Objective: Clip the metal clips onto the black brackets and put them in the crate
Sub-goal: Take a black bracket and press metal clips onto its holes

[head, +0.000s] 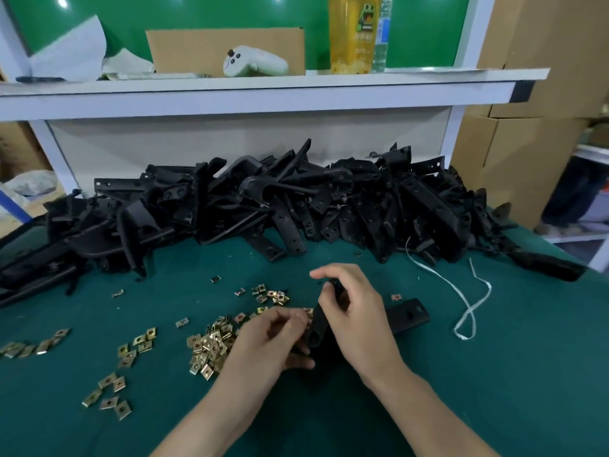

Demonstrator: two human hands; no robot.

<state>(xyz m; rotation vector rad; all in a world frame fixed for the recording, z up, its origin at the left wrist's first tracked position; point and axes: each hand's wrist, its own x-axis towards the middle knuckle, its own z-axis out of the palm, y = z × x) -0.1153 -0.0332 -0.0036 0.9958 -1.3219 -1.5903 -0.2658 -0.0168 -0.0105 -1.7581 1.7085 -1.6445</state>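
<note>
Black bracket point(317, 329): held just above the green worktop point(494, 374), centre front, between both hands. Its long axis runs away from the person, with the far end leaning slightly right; a round hole shows in the near part. Right hand point(357, 319): grip closed over the bracket's far part, fingers curled round it, forefinger lifted loosely above. Left hand point(273, 341): grip closed, thumb and fingertips pinching a brass-coloured clip point(309, 312) at the bracket's left edge; the clip is mostly hidden. Black bar point(408, 315): lies on the worktop and shows from behind the right hand, long axis pointing right; whether it belongs to the held bracket cannot be told. Loose clips point(211, 346): a heap just left of the left hand, others scattered further left. Bracket pile point(296, 206): across the far side of the worktop. White cord point(468, 303): to the right. Shelf point(263, 85): above, carrying a yellow bottle point(352, 34).
</note>
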